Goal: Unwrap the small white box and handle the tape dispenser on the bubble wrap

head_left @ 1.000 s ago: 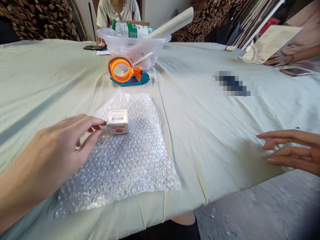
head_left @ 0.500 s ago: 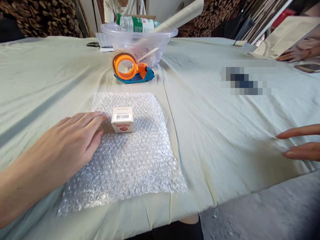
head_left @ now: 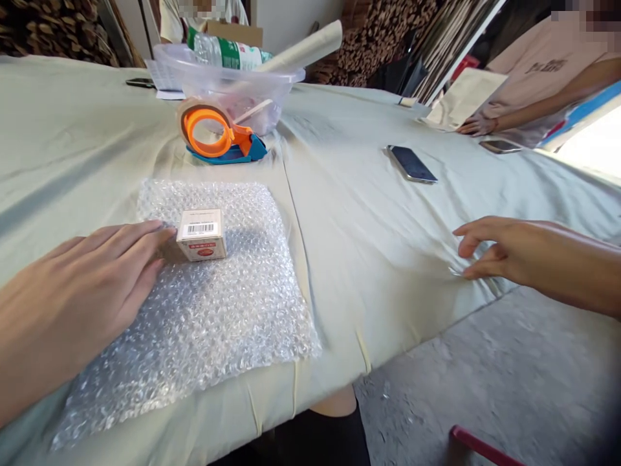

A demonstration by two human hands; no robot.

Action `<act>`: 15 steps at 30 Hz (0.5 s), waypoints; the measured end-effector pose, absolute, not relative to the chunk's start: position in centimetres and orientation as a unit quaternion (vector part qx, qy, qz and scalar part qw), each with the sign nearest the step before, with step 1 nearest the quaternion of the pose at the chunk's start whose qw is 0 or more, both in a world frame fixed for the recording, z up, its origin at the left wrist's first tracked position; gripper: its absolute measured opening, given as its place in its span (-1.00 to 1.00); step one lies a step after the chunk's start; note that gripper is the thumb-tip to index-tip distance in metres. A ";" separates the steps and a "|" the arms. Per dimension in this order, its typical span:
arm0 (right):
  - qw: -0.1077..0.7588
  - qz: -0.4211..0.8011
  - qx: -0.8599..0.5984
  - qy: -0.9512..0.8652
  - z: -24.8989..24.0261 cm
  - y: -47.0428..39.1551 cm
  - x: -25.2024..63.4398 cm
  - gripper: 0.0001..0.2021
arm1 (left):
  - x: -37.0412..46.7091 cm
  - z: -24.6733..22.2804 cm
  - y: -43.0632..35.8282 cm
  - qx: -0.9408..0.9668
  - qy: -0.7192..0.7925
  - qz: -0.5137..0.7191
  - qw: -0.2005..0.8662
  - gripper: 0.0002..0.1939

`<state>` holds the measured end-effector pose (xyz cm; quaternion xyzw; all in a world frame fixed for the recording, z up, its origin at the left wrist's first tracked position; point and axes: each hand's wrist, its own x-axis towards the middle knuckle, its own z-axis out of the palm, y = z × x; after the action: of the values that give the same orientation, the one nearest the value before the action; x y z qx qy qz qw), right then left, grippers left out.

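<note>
- A small cardboard box (head_left: 202,233) with a barcode label on top and a red mark on its front stands upright on a sheet of bubble wrap (head_left: 208,304), toward the sheet's far left part.
- The left hand (head_left: 82,291) lies flat on the bubble wrap, fingers straight and held close together, the fingertips (head_left: 160,228) touching the box's left side; nothing is gripped.
- The right hand (head_left: 490,249) rests on the pale green cloth (head_left: 369,220) near the table's edge, well apart from the box, fingers curled with thumb and forefinger pinching at the cloth; what lies between them is too small to tell.
- Beyond the bubble wrap sits an orange and blue tape dispenser (head_left: 216,133), just in front of a clear plastic bowl (head_left: 228,81) that holds a water bottle (head_left: 226,55) and a roll of paper (head_left: 303,46).
- A dark smartphone (head_left: 411,164) lies flat on the cloth at mid-table.
- Across the table, another person's hand (head_left: 473,125) rests on a kraft paper envelope (head_left: 460,100).
</note>
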<state>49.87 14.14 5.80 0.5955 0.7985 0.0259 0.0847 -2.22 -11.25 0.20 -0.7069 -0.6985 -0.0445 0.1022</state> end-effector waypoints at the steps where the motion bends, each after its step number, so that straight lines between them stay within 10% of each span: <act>1: 0.105 0.008 0.598 0.794 6.1 14.1 49.5 -0.86 | -2.2 0.2 -11.3 -0.705 -0.701 -0.044 0.098 -0.48; 15: -0.004 -0.204 0.556 0.806 7.0 14.1 50.6 -0.39 | -2.1 0.3 -11.2 -0.704 -0.701 -0.047 0.104 -0.48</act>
<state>50.63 14.09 6.97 0.5559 0.8057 -0.2045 -0.0044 -2.12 -11.19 0.34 -0.7038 -0.7012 -0.0474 0.1036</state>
